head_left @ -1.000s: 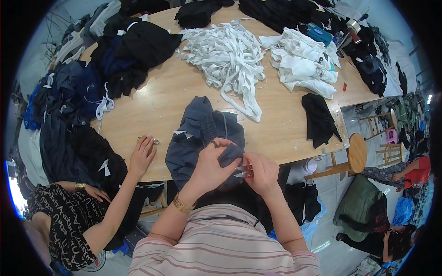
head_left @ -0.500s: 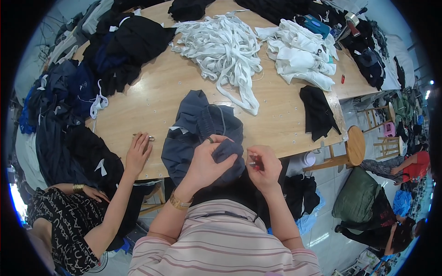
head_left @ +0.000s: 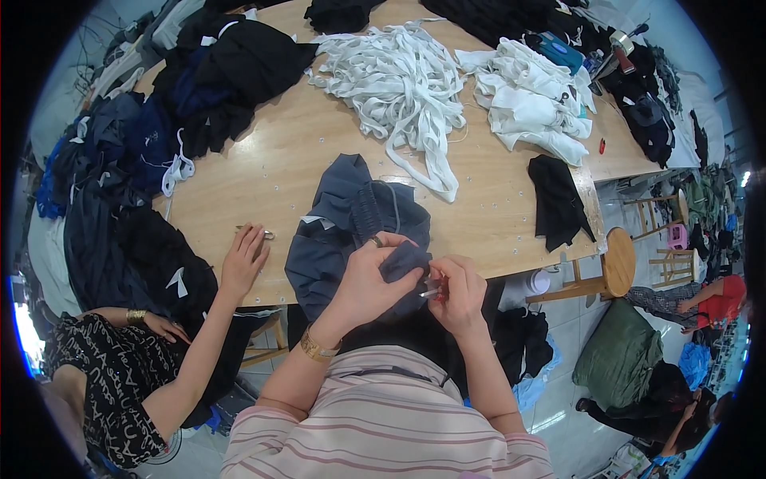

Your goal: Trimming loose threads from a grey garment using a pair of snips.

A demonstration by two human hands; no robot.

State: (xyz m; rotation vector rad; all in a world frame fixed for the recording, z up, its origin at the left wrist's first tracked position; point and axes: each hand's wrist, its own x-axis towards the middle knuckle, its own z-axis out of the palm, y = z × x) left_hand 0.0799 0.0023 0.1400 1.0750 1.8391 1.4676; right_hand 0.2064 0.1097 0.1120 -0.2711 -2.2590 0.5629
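Observation:
A dark blue-grey garment [head_left: 319, 267] with a gathered elastic waistband lies bunched at the table's near edge. My left hand [head_left: 373, 281] is closed on it, pinching a fold between thumb and fingers. Close to that fold, my right hand [head_left: 461, 295] is closed round small red-handled thread snips [head_left: 435, 292], partly hidden by the fingers. The snips' metal end points left toward the cloth; whether it touches the fabric I cannot tell. A small white label [head_left: 317, 221] shows on the garment's left side.
On the wooden table [head_left: 263, 176] lie heaped white strips [head_left: 391, 84], folded white garments [head_left: 531, 100] and a black cloth piece [head_left: 556, 203]. Dark clothes [head_left: 120, 176] pile up at left. A co-worker's hand [head_left: 246, 259] rests on the table left of me. A wooden stool [head_left: 618, 259] stands right.
My right hand has moved slightly left, bringing the snips closer to the fold in my left hand. The whole view has shifted a little.

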